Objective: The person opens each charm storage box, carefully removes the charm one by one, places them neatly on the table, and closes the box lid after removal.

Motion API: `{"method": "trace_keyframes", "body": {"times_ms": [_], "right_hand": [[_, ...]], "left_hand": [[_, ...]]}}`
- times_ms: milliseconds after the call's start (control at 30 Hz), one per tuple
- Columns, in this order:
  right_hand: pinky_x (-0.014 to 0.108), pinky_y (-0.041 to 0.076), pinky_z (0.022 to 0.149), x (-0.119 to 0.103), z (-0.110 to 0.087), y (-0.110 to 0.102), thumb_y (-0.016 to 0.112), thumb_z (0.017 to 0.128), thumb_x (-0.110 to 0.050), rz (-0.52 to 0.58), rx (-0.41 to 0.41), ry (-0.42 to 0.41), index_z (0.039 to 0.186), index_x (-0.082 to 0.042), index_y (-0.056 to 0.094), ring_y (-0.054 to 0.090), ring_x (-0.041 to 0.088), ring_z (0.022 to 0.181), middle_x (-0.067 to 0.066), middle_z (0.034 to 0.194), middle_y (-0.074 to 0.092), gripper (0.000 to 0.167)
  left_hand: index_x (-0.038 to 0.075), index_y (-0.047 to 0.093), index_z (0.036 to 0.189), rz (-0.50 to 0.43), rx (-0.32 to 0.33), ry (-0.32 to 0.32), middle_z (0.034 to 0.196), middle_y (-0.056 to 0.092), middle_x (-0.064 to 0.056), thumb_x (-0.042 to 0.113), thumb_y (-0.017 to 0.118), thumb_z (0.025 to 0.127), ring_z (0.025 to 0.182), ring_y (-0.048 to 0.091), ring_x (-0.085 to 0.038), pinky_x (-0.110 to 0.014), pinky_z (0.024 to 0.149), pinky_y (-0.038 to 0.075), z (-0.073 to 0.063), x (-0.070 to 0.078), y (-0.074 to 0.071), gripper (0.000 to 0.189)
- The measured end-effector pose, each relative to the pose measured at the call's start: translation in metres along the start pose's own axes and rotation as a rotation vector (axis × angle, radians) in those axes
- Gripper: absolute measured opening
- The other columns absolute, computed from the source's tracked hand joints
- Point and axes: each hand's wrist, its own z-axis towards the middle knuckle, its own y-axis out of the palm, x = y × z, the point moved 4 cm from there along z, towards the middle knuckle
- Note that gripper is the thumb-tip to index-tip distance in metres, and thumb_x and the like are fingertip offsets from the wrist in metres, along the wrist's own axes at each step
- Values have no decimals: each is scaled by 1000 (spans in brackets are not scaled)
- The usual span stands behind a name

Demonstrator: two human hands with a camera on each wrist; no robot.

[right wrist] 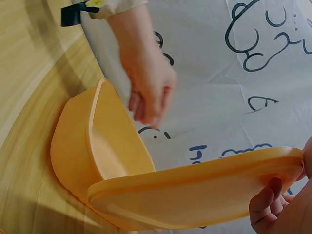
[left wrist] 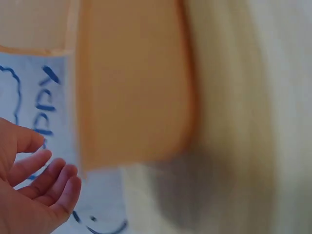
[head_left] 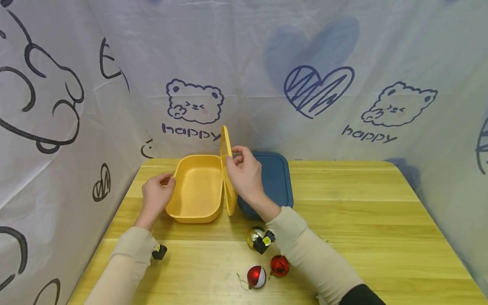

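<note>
A yellow plastic box (head_left: pixel 195 219) stands uncovered at the back left of the table, with nothing visible inside. My right hand (head_left: pixel 245 173) pinches a yellow lid (right wrist: pixel 180 195), which stands nearly upright along the box's right side. Beside the left rim is my left hand (head_left: pixel 157 194). Its fingers (left wrist: pixel 58 187) are loosely bent, and the left wrist view shows them a little apart from the box wall with nothing in them.
A dark blue lidded container (head_left: pixel 277 178) sits right of the yellow lid. Toward the front lie a gold ball ornament (head_left: pixel 251 234), a red-and-white one (head_left: pixel 256 276) and a red one (head_left: pixel 280 266). A printed cloth (head_left: pixel 251 97) hangs behind the wooden table (head_left: pixel 350 212).
</note>
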Motion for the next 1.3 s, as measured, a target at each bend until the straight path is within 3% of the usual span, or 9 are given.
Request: {"method": "trace_keyframes", "body": {"times_ms": [100, 267, 433, 567, 833, 1033, 1233, 1300], "right_hand": [[27, 55, 64, 0, -1, 1, 60, 102, -26, -4, 0, -12, 127, -7, 66, 64, 16, 69, 7, 86, 67, 32], [28, 55, 67, -1, -1, 4, 64, 101, -26, -9, 12, -13, 122, -7, 70, 65, 15, 69, 5, 84, 69, 30], [29, 54, 67, -4, -3, 8, 65, 100, -26, -27, 10, -14, 122, -7, 70, 64, 15, 69, 4, 85, 70, 29], [28, 52, 64, -6, -6, 12, 65, 101, -25, -34, -7, -22, 123, -7, 70, 63, 14, 68, 5, 85, 70, 30], [27, 52, 61, -11, -10, 20, 65, 99, -24, -40, -26, -73, 122, -7, 71, 62, 13, 65, 5, 84, 70, 30], [24, 50, 59, -13, -11, 24, 66, 99, -24, -49, -33, -88, 122, -6, 70, 60, 12, 64, 6, 84, 69, 30], [21, 48, 59, -16, -13, 27, 68, 98, -26, -62, -38, -75, 122, -7, 70, 60, 10, 65, 4, 83, 69, 30], [21, 48, 58, -17, -13, 28, 68, 98, -25, -56, -39, -75, 122, -7, 70, 60, 9, 64, 4, 82, 68, 30]], "left_hand": [[0, 75, 128, -29, -19, 11, 116, 78, -21, 20, 63, 105, 105, 75, -36, -38, 87, 59, 8, 19, 3, 33], [2, 76, 127, -124, -77, 9, 115, 78, -20, 23, 64, 105, 103, 75, -33, -14, 75, 51, 25, 60, 8, 32], [2, 73, 130, -219, -163, 46, 114, 76, -22, 24, 62, 107, 99, 75, -34, -15, 72, 56, 40, 99, 14, 35], [1, 73, 129, -268, -206, 61, 114, 75, -22, 26, 61, 108, 100, 74, -35, -18, 73, 58, 46, 118, 17, 35], [-1, 73, 127, -345, -244, 55, 113, 74, -25, 27, 59, 109, 97, 76, -34, -29, 80, 64, 50, 131, 19, 36], [0, 72, 129, -395, -259, 37, 113, 72, -25, 34, 60, 108, 83, 72, -20, -22, 76, 62, 49, 132, 18, 41], [2, 69, 137, -424, -280, 19, 92, 75, -6, 32, 70, 102, 68, 73, -9, -23, 67, 63, 47, 137, 16, 46], [1, 69, 136, -430, -278, 13, 90, 75, -6, 28, 71, 101, 64, 72, -8, -23, 66, 63, 47, 138, 15, 45]]}}
